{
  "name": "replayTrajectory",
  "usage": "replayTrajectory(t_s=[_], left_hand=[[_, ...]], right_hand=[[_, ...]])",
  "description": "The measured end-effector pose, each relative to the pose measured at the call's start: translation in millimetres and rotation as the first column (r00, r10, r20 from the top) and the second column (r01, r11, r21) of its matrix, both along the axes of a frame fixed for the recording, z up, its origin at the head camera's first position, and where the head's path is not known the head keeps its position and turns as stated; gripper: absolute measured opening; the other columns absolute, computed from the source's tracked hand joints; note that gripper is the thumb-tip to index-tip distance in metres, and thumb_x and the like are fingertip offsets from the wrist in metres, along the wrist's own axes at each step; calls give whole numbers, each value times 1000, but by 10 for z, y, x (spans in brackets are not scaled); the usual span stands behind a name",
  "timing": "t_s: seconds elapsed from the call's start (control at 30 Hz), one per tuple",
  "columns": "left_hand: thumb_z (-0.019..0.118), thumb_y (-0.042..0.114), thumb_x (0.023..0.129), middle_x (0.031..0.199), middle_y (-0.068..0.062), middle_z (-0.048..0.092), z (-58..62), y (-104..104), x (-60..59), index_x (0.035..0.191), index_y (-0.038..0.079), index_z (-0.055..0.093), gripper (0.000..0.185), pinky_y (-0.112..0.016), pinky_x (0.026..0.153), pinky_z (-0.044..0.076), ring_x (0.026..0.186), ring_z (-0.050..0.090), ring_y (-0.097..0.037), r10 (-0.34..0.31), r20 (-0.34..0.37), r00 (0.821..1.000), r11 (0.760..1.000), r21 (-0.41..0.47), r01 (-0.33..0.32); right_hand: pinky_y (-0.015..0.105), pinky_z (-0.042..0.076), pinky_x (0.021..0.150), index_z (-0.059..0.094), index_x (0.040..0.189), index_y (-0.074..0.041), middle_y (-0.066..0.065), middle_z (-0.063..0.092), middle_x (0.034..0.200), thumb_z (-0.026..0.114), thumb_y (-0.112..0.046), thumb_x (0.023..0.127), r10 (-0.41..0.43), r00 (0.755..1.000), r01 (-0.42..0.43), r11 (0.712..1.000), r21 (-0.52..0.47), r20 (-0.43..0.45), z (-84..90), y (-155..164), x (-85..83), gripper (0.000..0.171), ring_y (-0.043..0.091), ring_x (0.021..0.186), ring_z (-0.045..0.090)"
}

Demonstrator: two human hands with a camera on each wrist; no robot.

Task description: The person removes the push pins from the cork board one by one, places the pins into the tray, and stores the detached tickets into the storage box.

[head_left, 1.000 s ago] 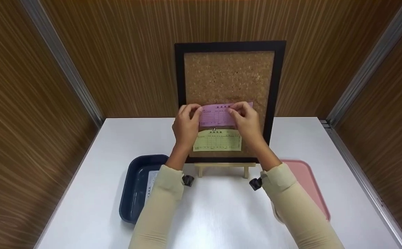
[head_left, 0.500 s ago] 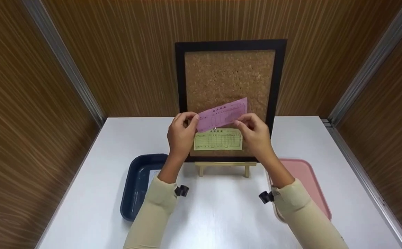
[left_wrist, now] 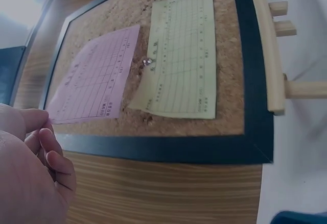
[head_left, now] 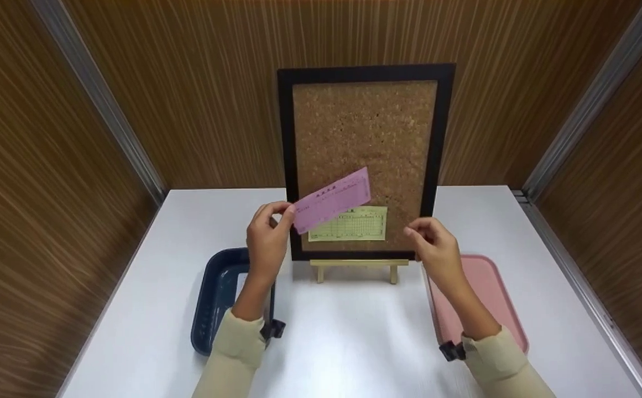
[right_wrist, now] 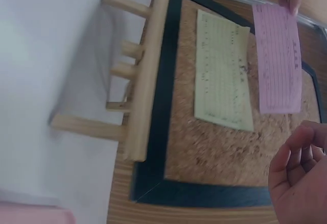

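My left hand [head_left: 268,237] pinches the left end of a purple printed slip [head_left: 334,200] between thumb and fingers. The slip is tilted, its free end raised to the right in front of a black-framed cork board [head_left: 365,127]. A yellow-green printed slip [left_wrist: 186,60] is fixed low on the board by a small clear pushpin [left_wrist: 147,61] at its top edge; the purple slip partly hides it in the head view. My right hand [head_left: 437,249] is apart from the slips, near the board's lower right, its fingers loosely curled with nothing visible in them.
The board stands on a small wooden easel [head_left: 359,263]. At left on the white table is a dark blue tray [head_left: 202,309] with white paper inside. A pink tray [head_left: 489,287] lies at right, partly behind my right forearm. Wood-grain walls enclose the table.
The right hand has let go of the purple slip and moved down and right. My left hand has carried the slip left and down, and it now tilts up to the right.
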State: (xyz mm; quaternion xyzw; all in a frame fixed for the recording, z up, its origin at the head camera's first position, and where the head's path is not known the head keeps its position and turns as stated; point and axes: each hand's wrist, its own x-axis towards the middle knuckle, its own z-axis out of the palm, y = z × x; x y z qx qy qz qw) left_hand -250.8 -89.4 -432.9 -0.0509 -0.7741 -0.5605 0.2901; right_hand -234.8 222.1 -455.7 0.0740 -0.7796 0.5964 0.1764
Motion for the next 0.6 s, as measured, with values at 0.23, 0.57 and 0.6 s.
replayTrajectory(t_s=[0.23, 0.57, 0.6], left_hand=[[67, 27, 99, 100, -1, 66, -215, -220, 214, 107, 11, 72, 19, -22, 55, 36, 68, 46, -20, 30, 5, 1000, 999, 12, -30], [66, 23, 99, 106, -5, 65, -487, -584, 584, 112, 7, 70, 21, -19, 69, 48, 86, 58, -19, 74, 73, 995, 989, 121, -83], [67, 22, 99, 106, -4, 65, -517, -625, 627, 112, 7, 70, 20, -19, 67, 46, 86, 57, -19, 94, 80, 992, 988, 118, -103]], right_hand=[[25, 46, 52, 66, 104, -6, 1, 52, 66, 70, -22, 96, -69, 991, 60, 995, 77, 115, -267, 262, 111, 19, 11, 54, 52], [24, 43, 50, 64, 110, -7, 2, 53, 69, 65, -28, 100, -169, 964, 130, 972, 194, 204, -610, 691, 212, 23, 17, 57, 54], [25, 42, 48, 64, 111, -7, 3, 53, 70, 64, -29, 100, -171, 961, 127, 971, 201, 217, -636, 724, 230, 25, 15, 57, 52]])
